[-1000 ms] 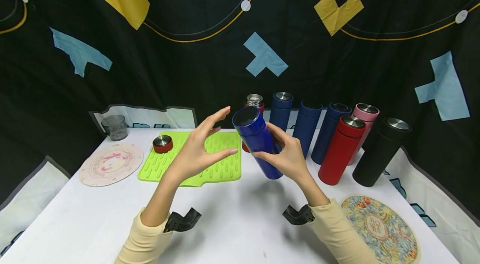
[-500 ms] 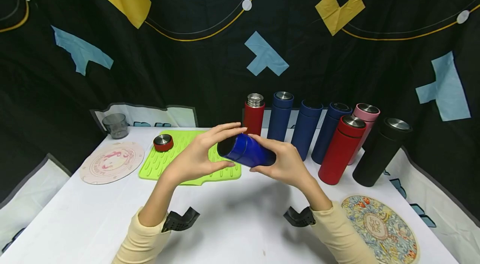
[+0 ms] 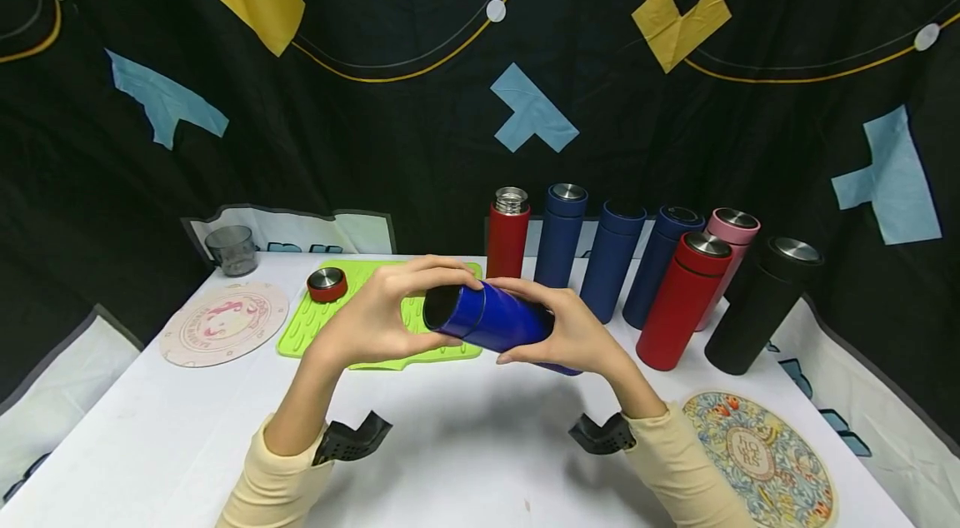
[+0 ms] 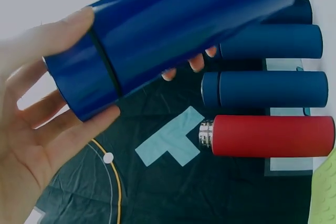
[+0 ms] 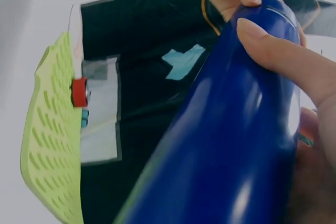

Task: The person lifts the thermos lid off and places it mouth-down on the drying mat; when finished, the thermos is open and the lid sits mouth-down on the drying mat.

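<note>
A glossy blue thermos bottle [image 3: 498, 318] is held in the air over the table, tilted with its lid end to the left. My right hand [image 3: 573, 326] grips its body; in the right wrist view the thumb [image 5: 262, 43] lies along the blue side. At the other end my left hand [image 3: 378, 316] holds the lid [image 4: 79, 80], thumb on one side and fingers on the other, close to the dark seam below the lid. The bottle's lower end reaches past my right hand toward the front right.
A lidless red bottle [image 3: 507, 241] stands at the back, beside several blue, red, pink and black bottles. On the green mat [image 3: 307, 332] sits a red lid [image 3: 326, 285]. A grey cup [image 3: 232, 251] and pink round mat [image 3: 223, 324] are left, a floral mat [image 3: 761, 457] front right.
The blue bottle has been lowered and tipped over to the left, uncovering the red bottle behind it. My left hand, free of it a second ago, has closed around the lid.
</note>
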Demonstrator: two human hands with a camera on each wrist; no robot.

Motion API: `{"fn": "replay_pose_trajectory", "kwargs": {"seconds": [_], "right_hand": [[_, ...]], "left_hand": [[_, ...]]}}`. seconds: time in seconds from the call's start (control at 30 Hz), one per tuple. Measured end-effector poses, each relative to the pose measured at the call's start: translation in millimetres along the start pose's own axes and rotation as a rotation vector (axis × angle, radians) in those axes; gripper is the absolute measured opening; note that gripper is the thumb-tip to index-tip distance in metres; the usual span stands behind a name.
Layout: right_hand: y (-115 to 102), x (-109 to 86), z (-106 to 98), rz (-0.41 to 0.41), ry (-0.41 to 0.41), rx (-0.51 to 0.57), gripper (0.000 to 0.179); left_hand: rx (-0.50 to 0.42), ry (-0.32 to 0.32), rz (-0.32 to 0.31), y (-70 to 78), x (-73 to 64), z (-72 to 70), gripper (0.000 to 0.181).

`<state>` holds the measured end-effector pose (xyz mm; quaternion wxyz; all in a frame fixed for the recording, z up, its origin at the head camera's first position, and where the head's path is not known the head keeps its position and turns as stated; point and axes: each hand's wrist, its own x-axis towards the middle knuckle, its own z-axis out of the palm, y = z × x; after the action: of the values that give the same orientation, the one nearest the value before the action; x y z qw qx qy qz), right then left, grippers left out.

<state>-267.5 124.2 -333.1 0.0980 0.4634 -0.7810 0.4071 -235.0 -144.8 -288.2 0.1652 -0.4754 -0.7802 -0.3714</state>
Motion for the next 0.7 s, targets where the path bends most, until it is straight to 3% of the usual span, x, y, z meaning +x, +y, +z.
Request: {"fn": "replay_pose_trajectory", "kwargs": {"seconds": [0.2, 0.5, 0.7], "right_hand": [[-3, -0.2, 2, 0.010, 0.036, 0.020, 0.081], [-6, 0.2, 7, -0.075, 0.079, -0.042, 0.079], [-10, -0.4, 12, -0.156, 0.154, -0.135, 0.079]], "left_hand": [[-0.023, 0.007, -0.015, -1.8, -1.6, -1.7, 0.059], [0.002, 0.041, -0.041, -4.8, -3.8, -4.1, 0.060], [0.014, 0.084, -0.052, -5.0, -3.3, -5.1, 0.059]]}}
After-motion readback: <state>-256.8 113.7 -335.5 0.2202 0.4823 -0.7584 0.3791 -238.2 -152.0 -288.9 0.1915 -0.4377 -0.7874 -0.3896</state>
